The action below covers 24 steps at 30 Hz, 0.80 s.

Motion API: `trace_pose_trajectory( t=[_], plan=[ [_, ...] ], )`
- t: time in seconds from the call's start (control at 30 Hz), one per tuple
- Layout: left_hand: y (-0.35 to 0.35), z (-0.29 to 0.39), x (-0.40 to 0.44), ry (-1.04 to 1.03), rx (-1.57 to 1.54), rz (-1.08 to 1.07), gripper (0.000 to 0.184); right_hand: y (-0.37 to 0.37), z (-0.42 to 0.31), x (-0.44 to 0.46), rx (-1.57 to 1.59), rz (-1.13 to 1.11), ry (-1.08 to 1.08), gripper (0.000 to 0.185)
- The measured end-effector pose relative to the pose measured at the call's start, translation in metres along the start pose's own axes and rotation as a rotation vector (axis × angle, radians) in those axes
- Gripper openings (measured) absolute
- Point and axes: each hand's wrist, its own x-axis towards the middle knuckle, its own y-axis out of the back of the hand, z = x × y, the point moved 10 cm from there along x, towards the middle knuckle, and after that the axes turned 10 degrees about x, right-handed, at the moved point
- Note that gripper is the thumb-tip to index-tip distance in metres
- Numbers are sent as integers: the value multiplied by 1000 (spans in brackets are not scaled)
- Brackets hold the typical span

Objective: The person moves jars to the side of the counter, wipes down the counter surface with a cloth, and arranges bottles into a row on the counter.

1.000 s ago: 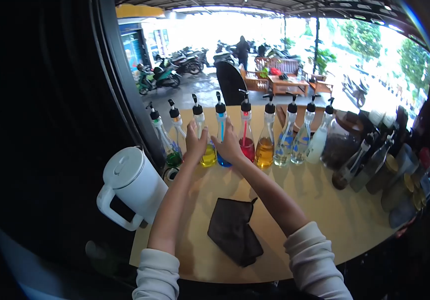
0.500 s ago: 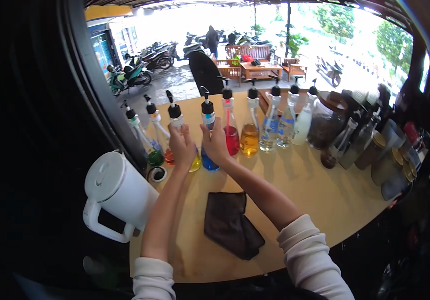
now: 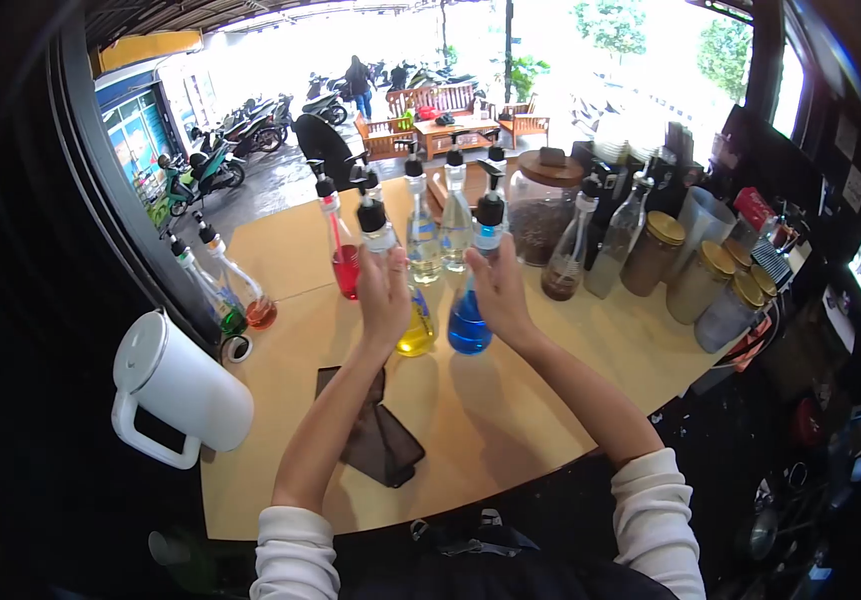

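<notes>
My left hand (image 3: pixel 386 302) is closed round the upper part of a pump bottle with yellow liquid (image 3: pixel 416 336). In my right hand (image 3: pixel 502 297) is a matching pump bottle with blue liquid (image 3: pixel 468 328), gripped below its black pump. Both bottles are roughly upright, side by side with a small gap. Behind them stand a red pump bottle (image 3: pixel 346 270) and several with clear or pale contents, such as the clear bottle (image 3: pixel 455 225); some are partly hidden. Further left are a green pump bottle (image 3: pixel 232 320) and an orange one (image 3: pixel 261 312). A dark folded cloth (image 3: pixel 382 445) lies partly under my left forearm.
A white pitcher (image 3: pixel 185 385) stands at the table's left edge near a tape roll (image 3: pixel 237 349). On the right are a large wooden-lidded jar (image 3: pixel 546 210), a dark-filled pump bottle (image 3: pixel 562 275) and gold-lidded jars (image 3: pixel 653 255). Outside, a person (image 3: pixel 358 85) is among motorbikes.
Both hands have carried the yellow and blue bottles rightward along the table, leaving a gap beside the orange bottle. The camera view has turned to the right.
</notes>
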Motion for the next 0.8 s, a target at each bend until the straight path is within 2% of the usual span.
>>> trace_pose_trajectory(
  t=[0.1, 0.17, 0.27, 0.3, 0.53, 0.73, 0.8],
  plan=[
    [-51, 23, -8, -79, -56, -10, 25, 57, -5, -3, -99, 29, 58, 23],
    [-85, 19, -12, -105, -66, -54, 34, 86, -12, -4, -136, 59, 71, 22],
    [-123, 18, -18, -34, -27, -135, 36, 128, 3, -5, -241, 86, 20, 21],
    [-133, 18, -18, -20, -7, -154, 35, 133, -4, -5, -186, 112, 87, 19],
    [-178, 16, -17, -38, -1, -140, 34, 163, 15, 0, -180, 130, 75, 20],
    [-190, 18, -7, -94, 9, -104, 35, 162, 32, 11, -114, 117, 44, 22],
    [-193, 12, -6, -43, 33, -131, 34, 163, 37, 15, -190, 118, -15, 23]
  ],
)
